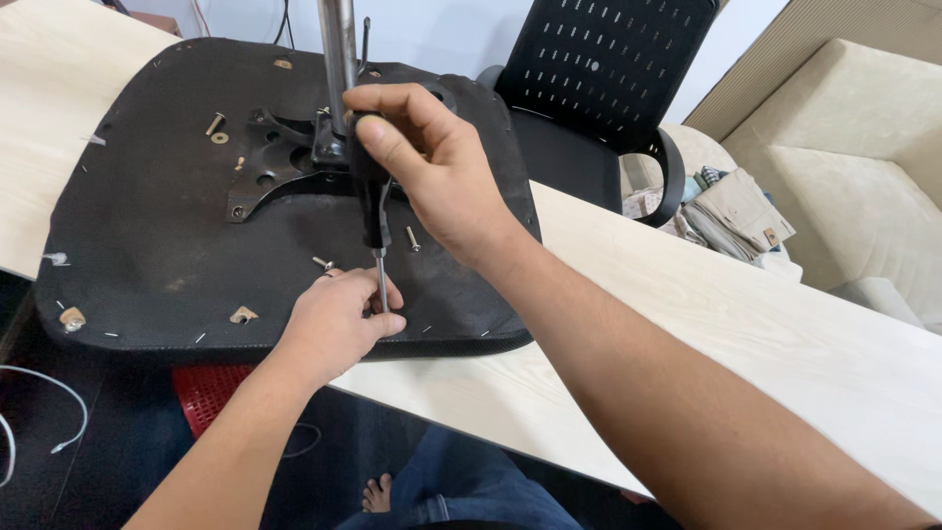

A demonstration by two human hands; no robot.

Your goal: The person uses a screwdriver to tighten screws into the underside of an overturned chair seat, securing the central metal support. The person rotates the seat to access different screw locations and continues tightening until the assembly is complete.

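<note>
An upturned black chair seat (177, 245) lies on a pale wooden table (746, 334), with a black metal mounting plate (280, 162) and a chrome post (339, 49) rising from it. My right hand (432, 167) grips the black handle of a screwdriver (371, 196), held upright with its shaft pointing down near the seat's front edge. My left hand (339, 319) pinches the shaft's lower end, steadying it; the tip is hidden by the fingers. Loose screws (412, 238) lie just beside the shaft, and another screw with a washer (215, 126) rests at the seat's far left.
A black mesh-backed office chair (599, 88) stands behind the table. A beige sofa (863, 167) with folded cloths (731, 211) is at the right. A red basket (206, 393) and white cables (39, 412) lie on the dark floor below.
</note>
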